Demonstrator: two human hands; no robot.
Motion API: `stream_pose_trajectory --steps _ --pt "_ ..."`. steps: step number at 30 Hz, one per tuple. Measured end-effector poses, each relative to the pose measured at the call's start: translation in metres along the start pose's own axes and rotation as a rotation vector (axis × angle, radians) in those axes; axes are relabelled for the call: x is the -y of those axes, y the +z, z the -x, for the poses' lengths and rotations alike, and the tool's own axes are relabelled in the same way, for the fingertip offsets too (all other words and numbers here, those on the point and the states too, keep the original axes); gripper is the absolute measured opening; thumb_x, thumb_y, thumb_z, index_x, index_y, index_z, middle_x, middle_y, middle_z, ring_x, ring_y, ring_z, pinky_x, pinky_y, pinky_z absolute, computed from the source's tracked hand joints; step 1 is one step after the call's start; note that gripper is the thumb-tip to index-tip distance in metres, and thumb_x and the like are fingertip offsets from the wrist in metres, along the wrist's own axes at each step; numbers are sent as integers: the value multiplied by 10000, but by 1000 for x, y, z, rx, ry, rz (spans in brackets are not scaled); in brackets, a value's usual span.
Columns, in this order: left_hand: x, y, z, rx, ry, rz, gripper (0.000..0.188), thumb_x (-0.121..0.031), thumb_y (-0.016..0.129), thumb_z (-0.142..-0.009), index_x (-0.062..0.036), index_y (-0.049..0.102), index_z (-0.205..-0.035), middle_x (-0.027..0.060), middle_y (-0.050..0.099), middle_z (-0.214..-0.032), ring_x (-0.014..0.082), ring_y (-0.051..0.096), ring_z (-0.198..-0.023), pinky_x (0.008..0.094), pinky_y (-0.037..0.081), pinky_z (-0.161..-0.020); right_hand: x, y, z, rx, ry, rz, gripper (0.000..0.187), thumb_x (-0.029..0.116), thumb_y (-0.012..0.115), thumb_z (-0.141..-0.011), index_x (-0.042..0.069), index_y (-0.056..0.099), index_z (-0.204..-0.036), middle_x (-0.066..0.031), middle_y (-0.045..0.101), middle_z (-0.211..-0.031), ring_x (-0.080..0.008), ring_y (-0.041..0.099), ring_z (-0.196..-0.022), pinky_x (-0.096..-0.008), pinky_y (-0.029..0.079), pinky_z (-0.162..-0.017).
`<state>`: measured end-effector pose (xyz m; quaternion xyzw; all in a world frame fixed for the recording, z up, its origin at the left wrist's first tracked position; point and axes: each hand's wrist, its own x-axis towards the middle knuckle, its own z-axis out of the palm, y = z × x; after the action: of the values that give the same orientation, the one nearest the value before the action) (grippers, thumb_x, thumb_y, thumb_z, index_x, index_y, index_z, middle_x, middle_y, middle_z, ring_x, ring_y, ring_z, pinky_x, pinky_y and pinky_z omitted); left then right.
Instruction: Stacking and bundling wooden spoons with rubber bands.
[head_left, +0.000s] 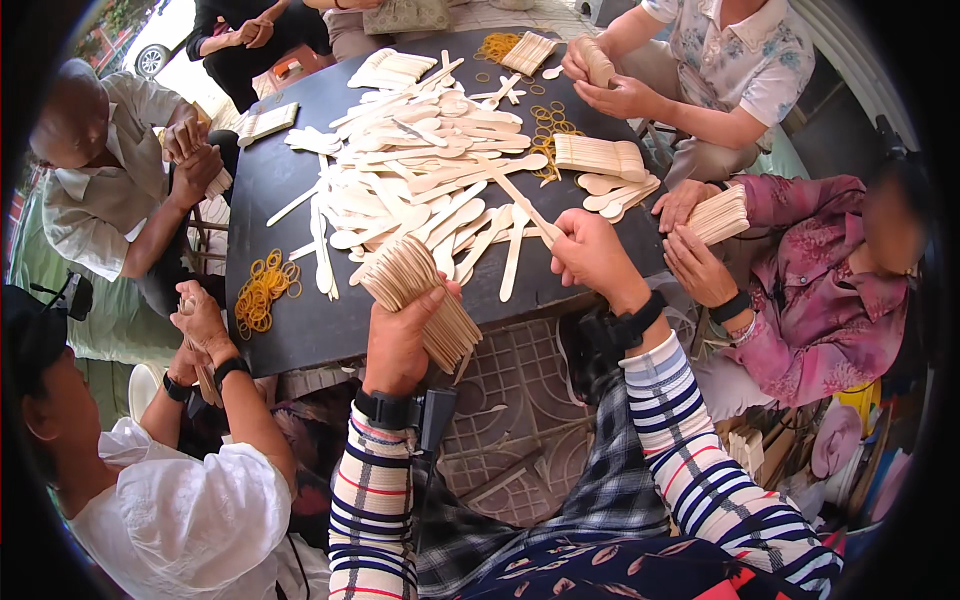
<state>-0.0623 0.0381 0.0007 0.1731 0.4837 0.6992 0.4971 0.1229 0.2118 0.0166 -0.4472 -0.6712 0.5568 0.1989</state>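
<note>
My left hand is closed around a thick stack of flat wooden spoons, held just off the table's near edge with the rounded ends up. Between its pinched thumb and fingers, my right hand holds a single wooden spoon by one end. That spoon slants up and left, over the near right side of a large loose pile of wooden spoons. The pile covers the middle of the dark table, its spoons pointing in many directions.
Yellow rubber bands lie at the table's left corner, with more bands right of the pile. Tied bundles of spoons rest near the edges. Several people sit around the table; one person's hands hold a stack close on my right.
</note>
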Motion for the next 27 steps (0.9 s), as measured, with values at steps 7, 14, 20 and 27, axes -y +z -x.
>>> stream_pose_trajectory --steps 7,14,20,27 --pt "-10 10 4 12 186 -280 177 1 625 -850 12 635 -1026 56 675 -910 134 629 -850 292 509 -760 16 -7 7 149 -93 -79 104 100 608 -812 5 641 -783 -16 600 -587 -41 492 -431 -168 362 -399" --pt "-2 12 -2 93 104 -263 232 6 616 -840 0 581 -1070 76 658 -949 181 642 -876 322 543 -736 18 -14 12 348 -43 -83 107 98 591 -840 3 637 -820 -15 612 -613 -44 512 -458 -169 386 -427" --pt "-6 6 1 129 49 -355 318 12 614 -825 3 573 -1141 91 665 -1006 179 640 -859 326 549 -726 15 2 6 285 -172 -206 102 77 567 -859 -3 621 -894 -43 656 -721 -65 592 -558 -176 449 -491" --pt "1 5 -1 114 46 -381 319 19 609 -821 0 586 -1139 70 668 -984 161 635 -854 311 538 -737 16 5 8 169 -236 -318 134 41 557 -813 -23 651 -884 -39 650 -691 -43 561 -518 -170 439 -466"
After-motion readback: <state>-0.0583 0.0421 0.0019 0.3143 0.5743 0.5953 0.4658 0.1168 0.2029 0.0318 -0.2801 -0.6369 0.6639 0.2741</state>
